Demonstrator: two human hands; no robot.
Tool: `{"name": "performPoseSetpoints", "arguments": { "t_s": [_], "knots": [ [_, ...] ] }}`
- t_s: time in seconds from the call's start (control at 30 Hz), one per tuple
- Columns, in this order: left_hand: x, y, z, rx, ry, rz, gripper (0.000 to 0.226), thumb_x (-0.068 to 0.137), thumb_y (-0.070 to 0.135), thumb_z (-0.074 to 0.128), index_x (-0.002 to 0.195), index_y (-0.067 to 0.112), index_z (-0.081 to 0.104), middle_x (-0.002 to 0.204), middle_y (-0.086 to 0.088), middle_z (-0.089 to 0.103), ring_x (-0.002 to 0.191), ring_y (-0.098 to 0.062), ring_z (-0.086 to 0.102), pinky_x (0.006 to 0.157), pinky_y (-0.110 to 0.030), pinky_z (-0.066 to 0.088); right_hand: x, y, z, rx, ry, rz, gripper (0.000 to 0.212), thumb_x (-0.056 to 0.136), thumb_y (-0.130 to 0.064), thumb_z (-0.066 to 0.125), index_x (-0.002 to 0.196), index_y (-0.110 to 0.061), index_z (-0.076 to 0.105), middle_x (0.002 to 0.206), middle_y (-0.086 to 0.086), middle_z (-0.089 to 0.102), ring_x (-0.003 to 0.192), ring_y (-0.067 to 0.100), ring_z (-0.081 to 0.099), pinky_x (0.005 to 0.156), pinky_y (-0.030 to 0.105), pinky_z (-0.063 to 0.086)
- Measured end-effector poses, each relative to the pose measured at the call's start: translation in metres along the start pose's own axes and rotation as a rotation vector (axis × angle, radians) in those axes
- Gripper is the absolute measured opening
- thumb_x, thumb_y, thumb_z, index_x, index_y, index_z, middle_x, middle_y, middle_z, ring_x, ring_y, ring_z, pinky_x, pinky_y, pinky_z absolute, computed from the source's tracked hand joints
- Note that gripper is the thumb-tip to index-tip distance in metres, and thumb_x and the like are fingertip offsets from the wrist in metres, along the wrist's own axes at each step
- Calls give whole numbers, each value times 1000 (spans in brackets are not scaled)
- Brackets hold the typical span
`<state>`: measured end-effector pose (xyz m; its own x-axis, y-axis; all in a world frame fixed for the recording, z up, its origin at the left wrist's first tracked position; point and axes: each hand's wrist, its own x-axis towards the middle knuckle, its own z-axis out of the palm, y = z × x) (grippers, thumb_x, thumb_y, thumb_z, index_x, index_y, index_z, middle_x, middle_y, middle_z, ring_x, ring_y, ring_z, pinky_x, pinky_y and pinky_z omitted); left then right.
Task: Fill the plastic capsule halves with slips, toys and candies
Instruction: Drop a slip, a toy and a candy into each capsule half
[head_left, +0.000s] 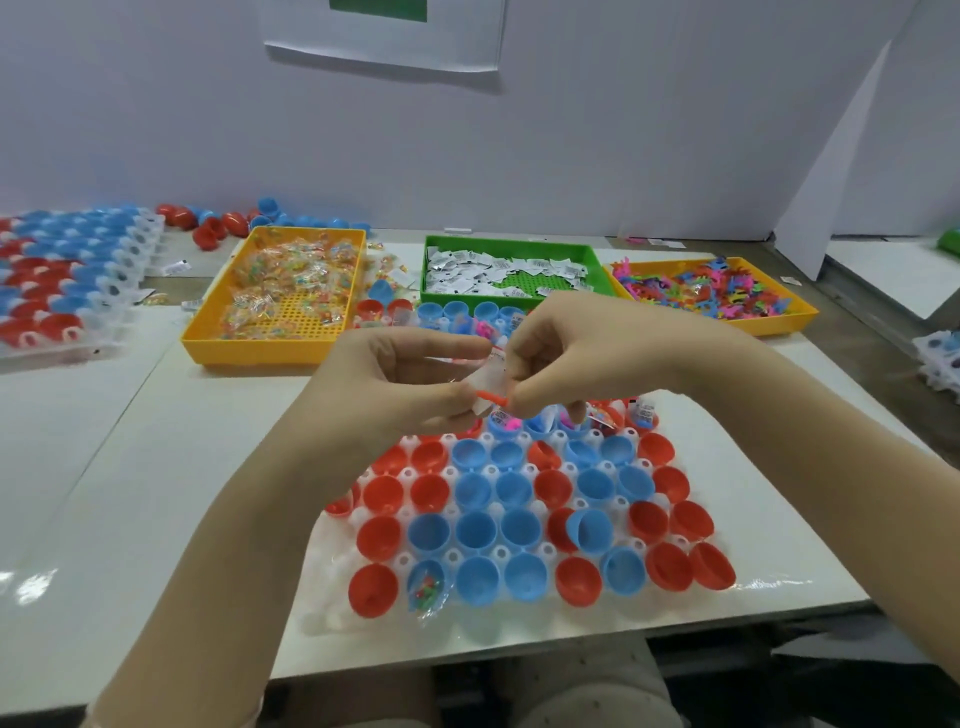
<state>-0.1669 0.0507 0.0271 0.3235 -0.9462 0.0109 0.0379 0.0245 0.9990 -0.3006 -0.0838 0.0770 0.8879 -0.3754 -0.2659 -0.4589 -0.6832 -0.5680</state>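
Note:
A clear holder tray (332, 613) in front of me carries rows of red and blue capsule halves (478, 530), open side up. Most are empty; one blue half (427, 590) near the front holds a candy packet, and the far row holds slips and toys. Above the tray's far edge my left hand (400, 384) and my right hand (576, 358) meet, both pinching a white paper slip (492, 384) together with a small orange toy (493, 398).
At the back stand a yellow tray of candy packets (283, 291), a green tray of paper slips (506, 273) and a yellow tray of coloured plastic toys (711, 291). Another holder of filled capsules (62, 275) lies far left. Loose capsule halves (208, 223) sit by the wall.

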Motion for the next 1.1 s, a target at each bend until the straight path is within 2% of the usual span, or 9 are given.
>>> {"name": "performPoseSetpoints", "arguments": {
  "t_s": [0.13, 0.27, 0.4, 0.47, 0.6, 0.7, 0.87, 1.0, 1.1],
  "knots": [
    [-2, 3, -4, 93, -64, 35, 32, 65, 12, 79, 94, 24, 77, 85, -6, 78, 80, -22, 76, 63, -22, 59, 5, -9, -6, -57, -15, 30, 15, 76, -29, 71, 71, -16, 72, 73, 13, 67, 58, 16, 63, 54, 22, 51],
    [-2, 6, -10, 144, -66, 72, 33, 74, -2, 76, 95, 23, 78, 86, -5, 78, 79, -21, 76, 63, -21, 58, 10, -18, -9, 5, -7, 22, 25, 64, -41, 69, 63, -16, 67, 72, 14, 61, 59, 19, 58, 54, 22, 52],
    [-3, 10, -13, 92, -63, 87, 34, 55, 24, 81, 88, 25, 80, 85, -4, 78, 78, -20, 76, 62, -20, 58, 17, -22, -11, -15, 17, 24, 22, 74, -35, 72, 62, -17, 65, 60, 4, 50, 54, 17, 52, 53, 25, 53],
    [-1, 8, -13, 60, 2, 102, 30, 57, 24, 77, 88, 23, 79, 84, -5, 78, 77, -20, 76, 60, -20, 58, 21, -23, -10, -22, 64, 26, 19, 79, -30, 72, 67, -17, 67, 56, -1, 49, 49, 12, 51, 49, 22, 50],
    [2, 1, -16, -13, 232, 163, 25, 66, 19, 71, 90, 18, 74, 78, -2, 77, 71, -19, 75, 59, -20, 58, 26, -19, 4, 221, 286, -8, 21, 81, -36, 74, 92, -18, 67, 74, -2, 64, 52, 14, 64, 54, 29, 58],
    [2, -5, -18, 28, 336, 217, 17, 82, 9, 69, 95, 21, 72, 80, 5, 77, 73, -15, 75, 60, -19, 57, 30, -15, 26, 477, 271, -62, 30, 82, -33, 73, 107, -18, 66, 93, 3, 71, 72, 16, 72, 60, 33, 60],
    [-12, -13, -17, 206, 383, 329, 26, 90, 6, 65, 107, 25, 69, 89, 15, 73, 80, -5, 74, 59, -18, 57, 38, -20, 52, 735, 415, -165, 9, 84, -7, 71, 93, -9, 71, 81, 7, 73, 73, 18, 72, 62, 35, 60],
    [-26, -19, -30, 238, 380, 297, 28, 88, 7, 69, 97, 34, 70, 81, 19, 74, 74, -5, 74, 55, -18, 56, 41, -27, 65, 771, 367, -195, 9, 80, -2, 73, 87, -6, 71, 73, 8, 73, 67, 20, 71, 56, 28, 58],
    [-44, -33, -47, 269, 412, 256, 33, 81, 12, 77, 95, 41, 69, 88, 26, 73, 81, -1, 72, 66, -14, 56, 41, -23, 68, 784, 382, -174, 9, 77, -1, 75, 84, -4, 71, 69, 6, 73, 62, 19, 70, 55, 26, 58]
  ]
}}
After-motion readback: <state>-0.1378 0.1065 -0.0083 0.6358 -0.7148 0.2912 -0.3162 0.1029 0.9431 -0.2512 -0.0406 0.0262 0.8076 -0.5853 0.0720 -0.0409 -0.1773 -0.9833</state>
